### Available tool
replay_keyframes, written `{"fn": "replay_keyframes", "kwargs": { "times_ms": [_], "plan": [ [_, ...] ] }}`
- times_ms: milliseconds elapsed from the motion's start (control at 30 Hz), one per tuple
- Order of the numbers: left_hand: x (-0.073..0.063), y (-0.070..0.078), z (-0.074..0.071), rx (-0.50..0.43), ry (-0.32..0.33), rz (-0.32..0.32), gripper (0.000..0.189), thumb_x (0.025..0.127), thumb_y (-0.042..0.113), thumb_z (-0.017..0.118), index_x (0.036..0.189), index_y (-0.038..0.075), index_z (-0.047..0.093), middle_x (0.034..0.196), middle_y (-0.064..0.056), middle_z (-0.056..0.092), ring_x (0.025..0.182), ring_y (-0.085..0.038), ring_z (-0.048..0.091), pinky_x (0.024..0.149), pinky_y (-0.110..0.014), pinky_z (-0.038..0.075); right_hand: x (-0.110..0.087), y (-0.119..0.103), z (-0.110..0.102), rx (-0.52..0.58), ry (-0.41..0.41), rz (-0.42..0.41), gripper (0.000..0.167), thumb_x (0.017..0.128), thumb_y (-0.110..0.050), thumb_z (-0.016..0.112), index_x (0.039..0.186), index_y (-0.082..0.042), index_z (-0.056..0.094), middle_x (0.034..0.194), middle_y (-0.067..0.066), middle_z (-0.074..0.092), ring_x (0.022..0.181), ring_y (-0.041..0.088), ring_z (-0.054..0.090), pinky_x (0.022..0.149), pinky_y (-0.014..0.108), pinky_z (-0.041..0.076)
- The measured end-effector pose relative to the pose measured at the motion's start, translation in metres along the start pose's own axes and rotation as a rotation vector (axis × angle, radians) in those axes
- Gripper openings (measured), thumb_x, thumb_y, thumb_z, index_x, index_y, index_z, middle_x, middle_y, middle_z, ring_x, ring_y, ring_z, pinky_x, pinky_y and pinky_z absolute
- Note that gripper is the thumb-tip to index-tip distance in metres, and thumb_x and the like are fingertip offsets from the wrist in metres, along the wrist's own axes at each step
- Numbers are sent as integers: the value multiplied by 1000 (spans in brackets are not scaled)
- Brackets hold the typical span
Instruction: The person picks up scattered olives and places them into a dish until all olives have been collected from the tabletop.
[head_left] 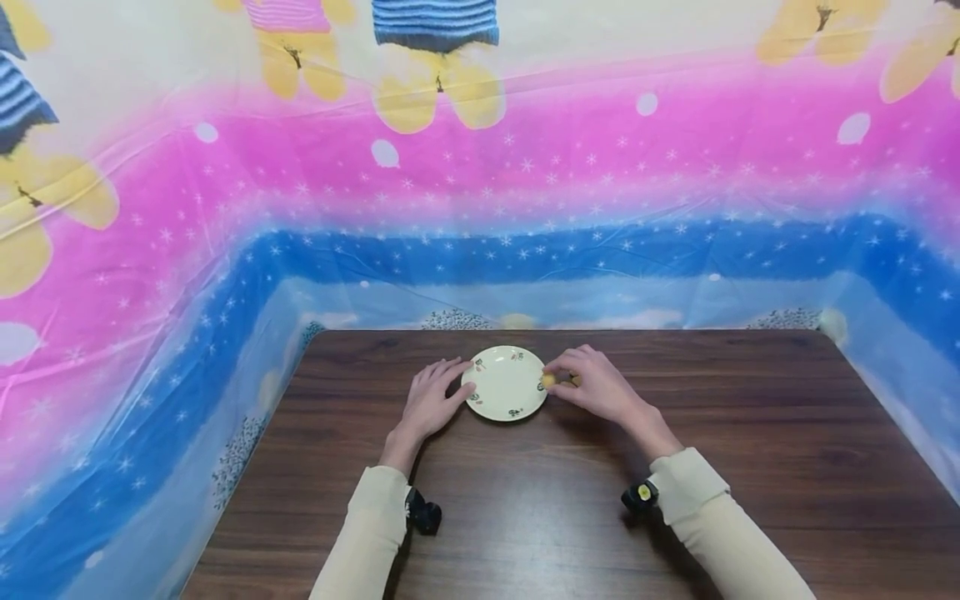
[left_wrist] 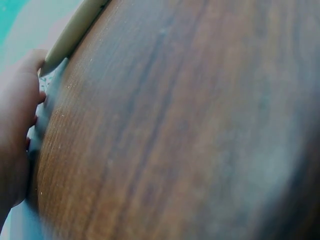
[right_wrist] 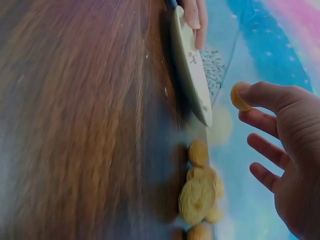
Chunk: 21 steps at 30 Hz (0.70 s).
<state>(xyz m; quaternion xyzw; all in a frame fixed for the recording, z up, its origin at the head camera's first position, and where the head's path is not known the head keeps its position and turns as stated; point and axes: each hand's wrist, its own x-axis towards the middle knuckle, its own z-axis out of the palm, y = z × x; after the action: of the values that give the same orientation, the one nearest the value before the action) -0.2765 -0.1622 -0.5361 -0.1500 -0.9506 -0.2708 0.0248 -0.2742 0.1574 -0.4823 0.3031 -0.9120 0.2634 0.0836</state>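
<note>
A round cream plate (head_left: 504, 383) with small printed motifs on its rim lies near the far edge of the table. My left hand (head_left: 433, 398) rests at the plate's left side, thumb and forefinger touching the rim, fingers loosely extended. At the right rim, my right hand (head_left: 600, 390) pinches a small round golden biscuit (right_wrist: 236, 100) between thumb and forefinger, its other fingers spread. In the right wrist view, several more biscuits (right_wrist: 196, 200) lie heaped on the table, beside the plate. From the head view the right hand hides most of that heap.
The dark wood-grain table (head_left: 495, 500) ends just behind the plate. A patterned pink and blue cloth (head_left: 480, 192) hangs around its back and sides. Black wrist cameras sit at the left cuff (head_left: 378, 492) and right cuff (head_left: 690, 483).
</note>
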Motion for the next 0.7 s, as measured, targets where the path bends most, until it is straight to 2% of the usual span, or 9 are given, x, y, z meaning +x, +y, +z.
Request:
{"fn": "replay_keyframes", "kwargs": {
  "times_ms": [200, 433, 700],
  "plan": [
    [0, 0, 1, -9, 1, -1, 54, 101, 56, 45, 148, 30, 47, 158, -1, 40, 150, -29, 27, 122, -55, 16, 12, -4, 7, 0, -39, 12, 23, 89, -25, 75, 112, -20, 75, 107, -5, 72, 105, 20, 57, 87, 43, 46],
    [0, 0, 1, -20, 8, 0, 53, 101, 55, 46, 148, 30, 48, 158, 0, 40, 150, -29, 28, 122, -53, 17, 22, -3, 21, -30, -99, 24, 22, 90, -25, 74, 112, -20, 75, 103, -5, 71, 102, 19, 58, 89, 41, 47],
    [-1, 1, 0, -14, 5, -6, 55, 101, 57, 45, 149, 30, 47, 158, 0, 40, 150, -29, 28, 122, -53, 17, 25, 0, 32, -7, -111, 22, 23, 89, -21, 75, 111, -16, 75, 104, -2, 73, 107, 24, 58, 95, 43, 48]
  ]
}}
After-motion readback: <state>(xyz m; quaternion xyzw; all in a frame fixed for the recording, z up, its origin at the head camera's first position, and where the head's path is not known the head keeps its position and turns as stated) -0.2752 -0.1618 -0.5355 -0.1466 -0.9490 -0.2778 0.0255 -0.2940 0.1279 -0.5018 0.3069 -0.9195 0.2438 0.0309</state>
